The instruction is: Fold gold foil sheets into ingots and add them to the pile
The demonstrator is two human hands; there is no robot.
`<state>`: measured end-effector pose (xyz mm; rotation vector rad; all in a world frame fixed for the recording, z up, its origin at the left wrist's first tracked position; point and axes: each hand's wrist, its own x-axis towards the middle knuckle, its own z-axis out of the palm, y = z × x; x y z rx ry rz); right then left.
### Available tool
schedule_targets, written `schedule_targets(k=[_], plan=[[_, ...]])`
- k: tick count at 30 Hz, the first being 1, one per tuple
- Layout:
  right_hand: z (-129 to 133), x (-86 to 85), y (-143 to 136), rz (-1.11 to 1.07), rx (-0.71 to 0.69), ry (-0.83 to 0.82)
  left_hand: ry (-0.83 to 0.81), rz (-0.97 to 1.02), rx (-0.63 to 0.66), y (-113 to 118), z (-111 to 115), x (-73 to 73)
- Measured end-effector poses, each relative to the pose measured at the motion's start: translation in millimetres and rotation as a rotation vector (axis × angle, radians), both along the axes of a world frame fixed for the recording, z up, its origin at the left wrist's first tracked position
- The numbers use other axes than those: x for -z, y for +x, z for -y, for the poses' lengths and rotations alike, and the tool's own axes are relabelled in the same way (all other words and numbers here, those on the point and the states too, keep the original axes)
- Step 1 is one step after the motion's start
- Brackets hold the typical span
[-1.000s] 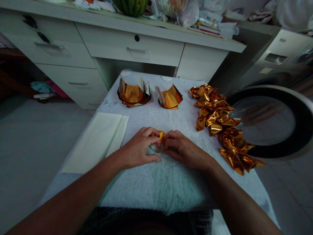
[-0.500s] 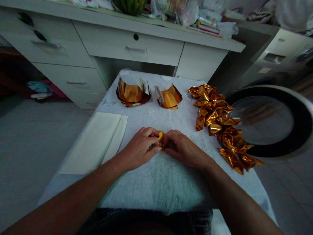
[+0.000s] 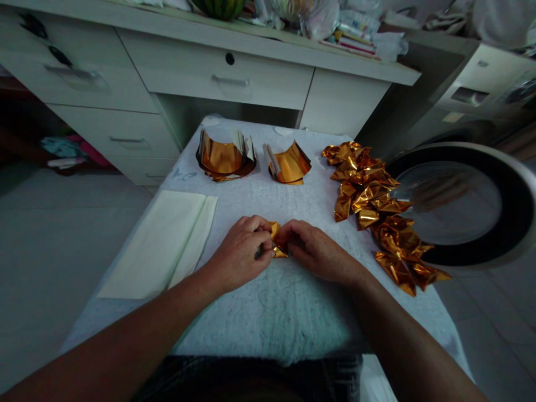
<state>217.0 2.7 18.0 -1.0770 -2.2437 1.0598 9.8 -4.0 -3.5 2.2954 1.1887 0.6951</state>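
Note:
A small piece of gold foil paper point(image 3: 278, 241) lies between my two hands over the cloth-covered table. My left hand point(image 3: 247, 248) pinches its left side, fingers closed. My right hand point(image 3: 312, 248) has its fingers curled closed on the right side of the foil. Behind them stand two curved stacks of gold sheets, a larger one point(image 3: 224, 158) and a smaller one point(image 3: 291, 163). Folded gold foil pieces point(image 3: 371, 195) lie in a row on the right. Left of my left hand is a pale folded paper point(image 3: 157, 240).
The table point(image 3: 259, 312) has a pale cloth over it. A white counter with drawers point(image 3: 228, 81) stands behind, holding a watermelon point(image 3: 221, 6) and plastic bags. On the right is a washing machine with its round door point(image 3: 515, 206) open.
My right fingers have shifted slightly on the foil, and more of its lower part shows between my hands. The view has moved a little.

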Motion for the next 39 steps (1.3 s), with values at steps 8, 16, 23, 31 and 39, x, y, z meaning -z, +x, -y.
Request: schedule_targets(k=[8, 16, 23, 31, 39], plan=[[2.0, 1.6, -4.0, 0.081, 0.003, 0.081, -0.003, -0.001, -0.007, 1.3, 0.6, -1.7], [3.7, 5.0, -10.3, 0.146, 0.054, 0.111, -0.015, -0.004, -0.015, 2.0, 0.5, -1.5], [3.3, 5.8, -10.0, 0.151, 0.042, 0.122, 0.001, -0.023, -0.022, 2.7, -0.6, 1.5], [2.4, 3.3, -11.0, 0.206, -0.011, 0.159, 0.000, -0.041, -0.018, 1.8, -0.3, 4.1], [2.8, 3.4, -11.1, 0.204, -0.014, 0.161, -0.028, -0.036, 0.008, -2.5, 0.1, 2.5]])
